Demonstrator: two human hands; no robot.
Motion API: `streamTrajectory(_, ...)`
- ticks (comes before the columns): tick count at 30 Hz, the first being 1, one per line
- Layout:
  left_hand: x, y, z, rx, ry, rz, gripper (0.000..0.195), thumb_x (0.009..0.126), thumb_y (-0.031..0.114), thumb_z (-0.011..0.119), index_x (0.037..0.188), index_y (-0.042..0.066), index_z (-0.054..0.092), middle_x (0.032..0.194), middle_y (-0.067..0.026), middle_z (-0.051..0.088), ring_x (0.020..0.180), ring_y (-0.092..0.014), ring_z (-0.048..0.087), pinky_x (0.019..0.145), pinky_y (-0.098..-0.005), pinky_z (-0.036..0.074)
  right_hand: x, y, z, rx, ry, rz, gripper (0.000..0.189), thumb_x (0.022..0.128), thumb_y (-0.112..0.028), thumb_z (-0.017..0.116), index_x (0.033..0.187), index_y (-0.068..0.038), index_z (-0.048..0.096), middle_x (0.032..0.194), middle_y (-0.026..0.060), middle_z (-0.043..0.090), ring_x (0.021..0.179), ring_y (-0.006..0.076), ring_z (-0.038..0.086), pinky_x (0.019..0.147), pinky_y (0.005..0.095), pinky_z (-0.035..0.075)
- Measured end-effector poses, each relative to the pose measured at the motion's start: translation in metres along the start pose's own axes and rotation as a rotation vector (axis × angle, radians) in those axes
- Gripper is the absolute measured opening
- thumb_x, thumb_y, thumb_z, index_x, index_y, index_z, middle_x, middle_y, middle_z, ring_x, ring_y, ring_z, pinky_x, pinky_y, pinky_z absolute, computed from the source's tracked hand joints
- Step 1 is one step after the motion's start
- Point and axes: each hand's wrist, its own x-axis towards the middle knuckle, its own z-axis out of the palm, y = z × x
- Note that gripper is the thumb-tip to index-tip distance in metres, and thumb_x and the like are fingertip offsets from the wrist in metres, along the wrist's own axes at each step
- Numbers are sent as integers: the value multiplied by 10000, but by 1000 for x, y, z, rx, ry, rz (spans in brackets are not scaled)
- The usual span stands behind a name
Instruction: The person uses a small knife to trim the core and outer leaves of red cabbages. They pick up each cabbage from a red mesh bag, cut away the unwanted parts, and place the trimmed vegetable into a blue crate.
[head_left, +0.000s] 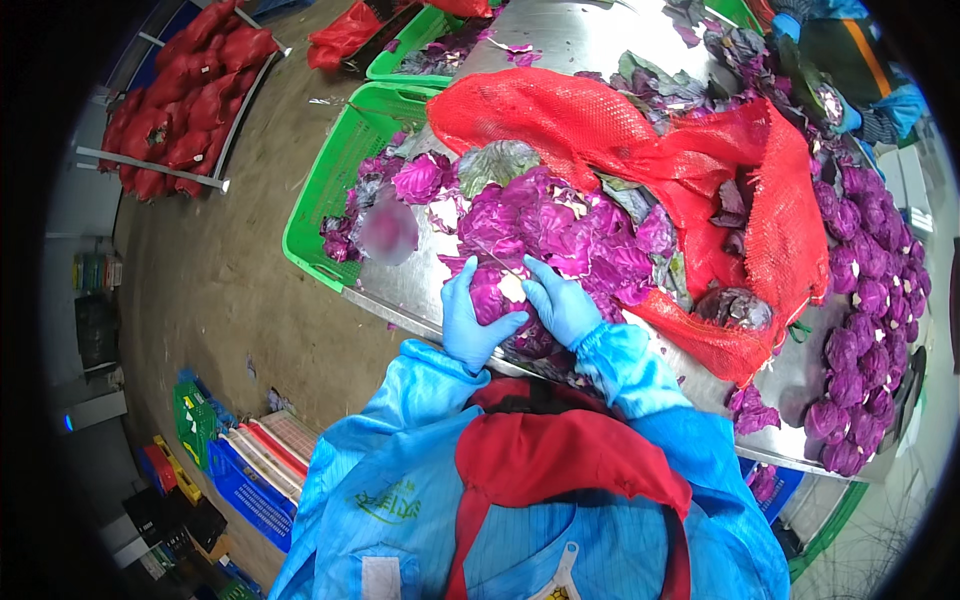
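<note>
My left hand, in a light blue glove, holds a purple cabbage head at the near edge of the metal table, its pale cut stem facing up. My right hand, gloved alike, is at the stem with a thin knife blade that points away to the upper left; the handle is hidden in the fingers. Just beyond both hands lies a heap of loose purple cabbage leaves. To the right, a red mesh sack lies open with a darker, untrimmed-looking cabbage at its mouth.
A green crate with purple leaves stands at the table's left end. Many cabbage heads sit in rows on the table's right side. Across the table a co-worker's gloved hands are near a cabbage. Filled red sacks lie on a rack at the far left.
</note>
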Motion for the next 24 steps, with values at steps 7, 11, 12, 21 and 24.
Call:
streamTrajectory(7,-10,3,-4,25,-91,182,1015,566,243,863,1408,70,324,1326,-172,384,1251,-333,369,1079,-415,283,48,14,-13,202,-113,238,367,959,-409,423,1061,-73,531,806,180,640,600,322,617,576,409,487)
streamTrajectory(11,-15,-1,-27,-87,-182,74,1014,602,205,852,1425,46,282,1369,-180,371,1263,-309,386,1071,-399,304,29,18,-25,695,-182,375,379,938,-402,498,1233,-165,484,813,27,621,406,115,440,366,257,359)
streamTrajectory(12,-18,-3,-25,-204,-146,-2,1019,602,225,854,1422,36,279,1368,-189,369,1259,-318,389,1068,-402,309,24,8,-26,655,-219,389,420,916,-392,545,1263,-169,467,828,29,605,421,111,440,369,256,356)
streamTrajectory(21,-14,5,-2,-51,60,-89,941,600,298,864,1347,14,366,1247,-179,444,1187,-315,442,1024,-394,355,17,15,5,891,-232,457,554,809,-231,726,1288,-151,458,857,-4,521,451,83,430,364,233,351)
streamTrajectory(24,-13,-14,-6,-168,52,-103,919,595,293,866,1333,17,392,1225,-166,461,1168,-302,459,1021,-391,358,15,17,21,897,-137,432,475,828,-198,709,1252,-137,502,794,-33,523,528,58,448,429,207,356)
